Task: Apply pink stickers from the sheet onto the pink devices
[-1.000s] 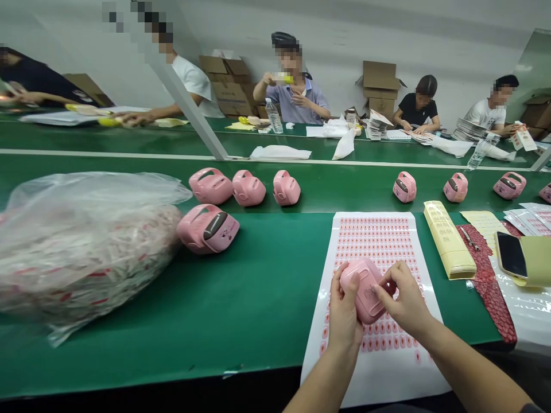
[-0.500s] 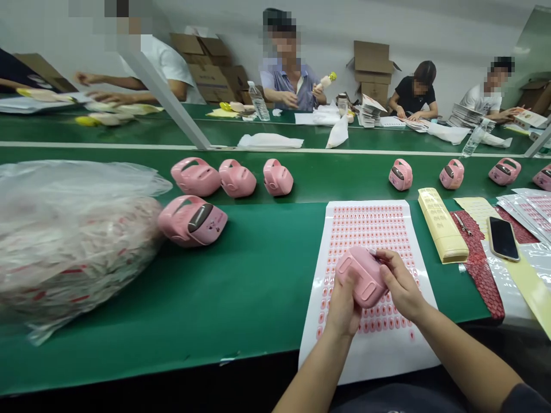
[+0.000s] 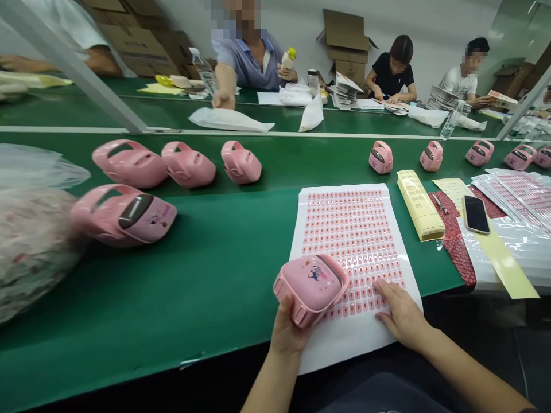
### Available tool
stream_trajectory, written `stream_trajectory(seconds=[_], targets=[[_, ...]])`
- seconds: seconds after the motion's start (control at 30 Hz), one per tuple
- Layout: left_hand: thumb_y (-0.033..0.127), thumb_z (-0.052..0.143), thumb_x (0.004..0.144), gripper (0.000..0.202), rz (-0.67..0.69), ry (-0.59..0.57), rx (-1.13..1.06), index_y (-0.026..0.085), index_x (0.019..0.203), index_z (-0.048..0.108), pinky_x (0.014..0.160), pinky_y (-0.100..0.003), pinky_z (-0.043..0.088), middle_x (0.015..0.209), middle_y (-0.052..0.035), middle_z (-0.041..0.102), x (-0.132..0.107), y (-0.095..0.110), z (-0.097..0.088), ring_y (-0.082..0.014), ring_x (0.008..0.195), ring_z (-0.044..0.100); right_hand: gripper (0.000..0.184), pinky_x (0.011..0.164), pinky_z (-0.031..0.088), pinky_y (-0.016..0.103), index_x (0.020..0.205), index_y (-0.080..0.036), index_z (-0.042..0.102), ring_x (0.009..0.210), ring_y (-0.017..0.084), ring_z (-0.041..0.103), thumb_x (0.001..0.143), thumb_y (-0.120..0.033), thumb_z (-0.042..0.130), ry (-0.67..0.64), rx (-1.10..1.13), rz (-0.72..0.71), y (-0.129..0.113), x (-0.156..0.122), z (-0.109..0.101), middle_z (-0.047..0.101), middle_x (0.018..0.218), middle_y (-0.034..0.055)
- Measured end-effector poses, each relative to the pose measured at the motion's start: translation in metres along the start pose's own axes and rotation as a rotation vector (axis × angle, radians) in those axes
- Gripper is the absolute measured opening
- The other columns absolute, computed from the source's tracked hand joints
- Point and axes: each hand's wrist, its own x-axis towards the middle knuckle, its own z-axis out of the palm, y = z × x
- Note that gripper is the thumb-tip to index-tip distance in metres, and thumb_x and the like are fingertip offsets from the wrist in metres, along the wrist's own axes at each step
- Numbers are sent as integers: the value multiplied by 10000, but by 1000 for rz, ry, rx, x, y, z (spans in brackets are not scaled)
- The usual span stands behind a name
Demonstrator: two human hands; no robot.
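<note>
A small pink handled case (image 3: 306, 287) rests in my left hand (image 3: 287, 331), which grips its lower left corner. Its printed cartoon face is turned up, and the dark window and handle point to the upper right. Beneath lies a white sheet (image 3: 344, 344) with rows of small pink stickers. My right hand (image 3: 402, 316) is on the right part of that sheet, fingers stretched out over the lower rows; a sticker between them cannot be made out. Another pink case (image 3: 148, 218) with a dark window stands to the left on the green table.
Several pink cases (image 3: 241, 162) line the green surface behind. At left bulges a clear plastic bag (image 3: 34, 246). A yellow paper stack (image 3: 419, 206), a phone (image 3: 476, 214), small metal scissors or tweezers (image 3: 439, 204) and more sticker sheets (image 3: 516, 198) lie right. Co-workers sit opposite.
The case has turned from its plain ribbed side to its printed face and moved left in my left hand. My right hand has let go of it and come down onto the sticker sheet.
</note>
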Motion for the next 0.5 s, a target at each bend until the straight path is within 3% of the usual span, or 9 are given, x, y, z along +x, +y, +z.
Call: stream_trajectory(seconds=[0.13, 0.27, 0.4, 0.5], targets=[[403, 763, 508, 730, -1, 49, 37, 251, 1180, 522, 796, -463, 519, 1009, -66, 674, -11, -1, -11, -346, 1066, 543, 598, 961, 427, 475, 1372, -221, 271, 1163, 261, 495, 812, -199, 480, -35, 56, -25, -2, -6, -6, 538, 1254, 123], [457, 759, 469, 713, 40, 100, 58, 286, 1132, 559, 778, -474, 526, 1039, -46, 665, -25, -1, -17, -365, 1126, 492, 517, 968, 426, 443, 1336, -226, 326, 1146, 234, 506, 835, -214, 452, 11, 139, 37, 8, -14, -33, 558, 1215, 113], [477, 769, 431, 715, 99, 104, 69, 304, 1098, 580, 814, -481, 509, 1099, -34, 642, -31, -1, -12, -366, 1168, 449, 486, 926, 452, 465, 1294, -220, 384, 1065, 240, 546, 822, -237, 495, 52, 118, 85, 23, -22, -54, 611, 1098, 112], [480, 771, 434, 724, 120, 113, 84, 305, 1108, 574, 838, -484, 496, 1136, -32, 624, -31, -3, -2, -364, 1181, 436, 445, 898, 471, 477, 1266, -236, 426, 1023, 243, 571, 826, -232, 492, 62, 105, 56, 28, -24, -50, 632, 1061, 104]])
